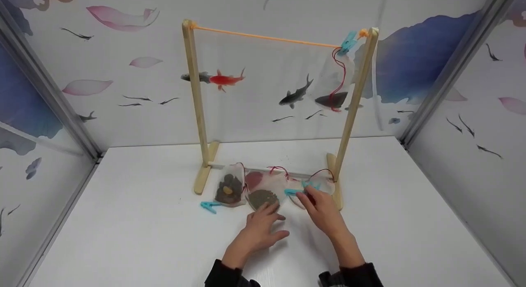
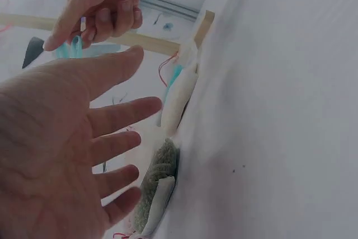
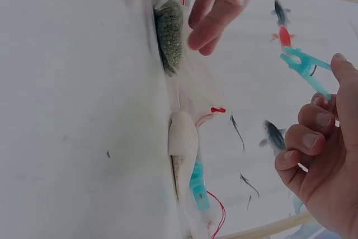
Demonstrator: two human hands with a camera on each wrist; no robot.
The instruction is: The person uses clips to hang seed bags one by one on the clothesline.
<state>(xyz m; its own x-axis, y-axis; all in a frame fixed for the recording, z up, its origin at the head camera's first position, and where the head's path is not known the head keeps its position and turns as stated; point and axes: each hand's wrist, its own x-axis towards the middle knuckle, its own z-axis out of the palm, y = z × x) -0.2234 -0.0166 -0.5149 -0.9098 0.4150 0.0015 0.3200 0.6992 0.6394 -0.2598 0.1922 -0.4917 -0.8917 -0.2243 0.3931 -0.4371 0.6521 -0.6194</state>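
My right hand [image 1: 328, 216] pinches a light blue clothespin [image 3: 306, 70] between thumb and fingers, above the sheer drawstring bags on the table. My left hand [image 1: 259, 234] has its fingers spread at the near side of a bag with green-grey contents [image 1: 263, 198]; whether they touch it is unclear. To the right lies a pale-filled bag [image 3: 183, 132], partly hidden by my right hand in the head view. A second blue clothespin [image 3: 198, 186] is beside that bag. On the left, another bag [image 1: 229, 190] holds dark pieces and a yellowish one.
A wooden frame [image 1: 194, 93] stands behind, with an orange cord [image 1: 263, 37] across its top. At the cord's right end a clothespin [image 1: 348, 42] holds a bag with dark contents [image 1: 333, 99]. Another clothespin [image 1: 209, 206] lies at left. Reddish contents [image 1: 253, 179] show behind the middle bag.
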